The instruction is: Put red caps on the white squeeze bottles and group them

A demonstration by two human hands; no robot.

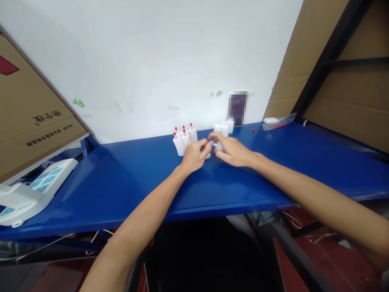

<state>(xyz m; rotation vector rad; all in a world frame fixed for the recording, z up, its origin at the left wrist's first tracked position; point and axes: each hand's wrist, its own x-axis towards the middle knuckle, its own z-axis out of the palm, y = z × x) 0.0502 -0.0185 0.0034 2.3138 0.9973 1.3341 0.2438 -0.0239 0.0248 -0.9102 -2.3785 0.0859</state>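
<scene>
My left hand (195, 155) is closed, with its fingers curled round a small white bottle (208, 155); only a bit of the bottle shows under the fingertips. Close on its right, my right hand (234, 151) is bent with index finger and thumb apart. A small dark red cap (214, 153) shows at its lower fingertips, partly hidden. Just left of my left hand stands a group of white squeeze bottles (180, 146) with red-tipped nozzles. Behind my right hand are several white bottles (224, 129) without visible red tips.
The blue table (133, 178) meets a white wall. A loose red cap (253, 130) and a clear plastic bag (279, 121) lie at the back right. A dark pixelated panel (238, 108) leans on the wall. At left are a white-and-blue device (39, 190) and a cardboard box (36, 109).
</scene>
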